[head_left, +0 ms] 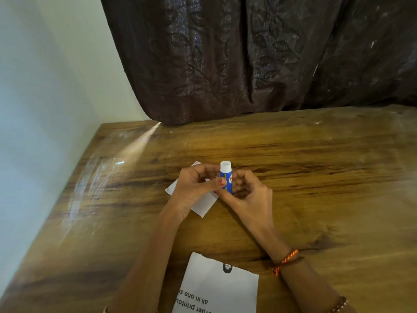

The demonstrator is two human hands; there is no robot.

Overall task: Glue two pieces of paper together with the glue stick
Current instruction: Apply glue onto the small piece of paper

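A blue glue stick [226, 175] with a white open top stands upright between my two hands above the middle of the wooden table [316, 177]. My right hand [250, 195] wraps its lower body. My left hand [196, 188] pinches the tube from the left with thumb and fingers. Whether the left hand also holds the cap is hidden. A small white piece of paper [203, 205] lies on the table under my left hand, partly covered. A larger white paper [216, 288] with black printed text lies near the front edge between my forearms.
A dark brown patterned curtain [259, 59] hangs along the table's far edge. A pale wall [40, 98] runs along the left side. Bare wood stretches to the right and left of my hands.
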